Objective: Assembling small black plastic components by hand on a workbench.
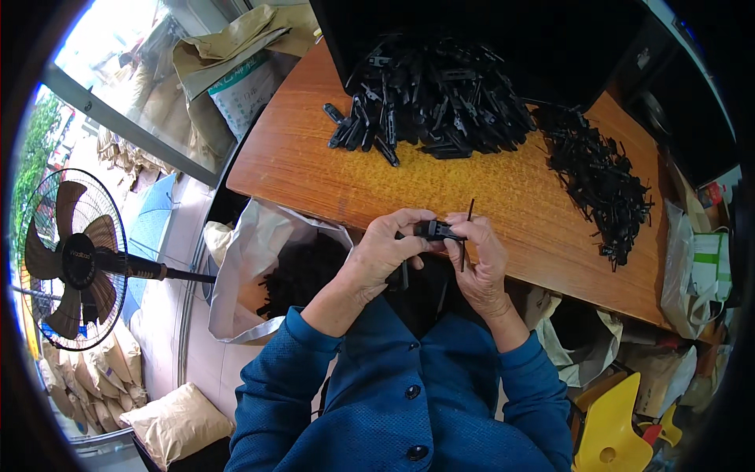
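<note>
Just beyond the table's front edge, over my lap, my two hands meet. My left hand (371, 259) pinches a small black plastic part (432, 230) between thumb and fingers. On the part's other side, the fingertips of my right hand (484, 263) close on a thin black plastic strip (470, 211) that stands out beyond them, and they touch the part too. How the two pieces join is hidden by my fingers. Ahead on the wooden table (314, 169) lies a large heap of long black plastic parts (440, 102). A second heap of smaller, thinner black pieces (602, 185) sits to the right.
Below the table's left front edge stands an open white bag (236, 307) with dark pieces inside. A fan (77, 259) is at the far left, near paper sacks (177, 425). A yellow plastic chair (617, 429) stands at lower right. A dark panel (503, 31) rises behind the large heap.
</note>
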Demonstrator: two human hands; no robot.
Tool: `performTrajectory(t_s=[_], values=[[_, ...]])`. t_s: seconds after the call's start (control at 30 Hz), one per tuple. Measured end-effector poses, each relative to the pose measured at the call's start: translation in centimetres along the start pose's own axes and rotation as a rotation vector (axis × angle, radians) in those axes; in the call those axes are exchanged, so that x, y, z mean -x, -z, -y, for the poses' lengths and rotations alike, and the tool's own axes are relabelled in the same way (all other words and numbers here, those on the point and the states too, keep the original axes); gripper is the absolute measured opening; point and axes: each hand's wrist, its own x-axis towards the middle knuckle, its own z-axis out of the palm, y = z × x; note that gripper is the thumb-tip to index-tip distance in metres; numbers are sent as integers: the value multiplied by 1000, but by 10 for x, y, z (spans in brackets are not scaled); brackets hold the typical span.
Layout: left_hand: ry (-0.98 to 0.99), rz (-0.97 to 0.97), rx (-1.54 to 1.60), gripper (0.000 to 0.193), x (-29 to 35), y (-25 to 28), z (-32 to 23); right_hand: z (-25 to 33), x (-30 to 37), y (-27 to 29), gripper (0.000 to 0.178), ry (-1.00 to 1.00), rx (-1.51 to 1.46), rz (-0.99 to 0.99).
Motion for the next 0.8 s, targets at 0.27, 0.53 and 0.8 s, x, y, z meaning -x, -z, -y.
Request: performTrajectory(t_s=[0.27, 0.53, 0.8], values=[[-14, -65, 26, 25, -3, 7, 10, -3, 6, -6, 35, 56, -1, 129], [-252, -340, -358, 20, 28, 46, 7, 10, 8, -33, 50, -535, -436, 251], [-280, -522, -379, 17, 71, 83, 16, 21, 12, -108, 23, -728, -490, 404]])
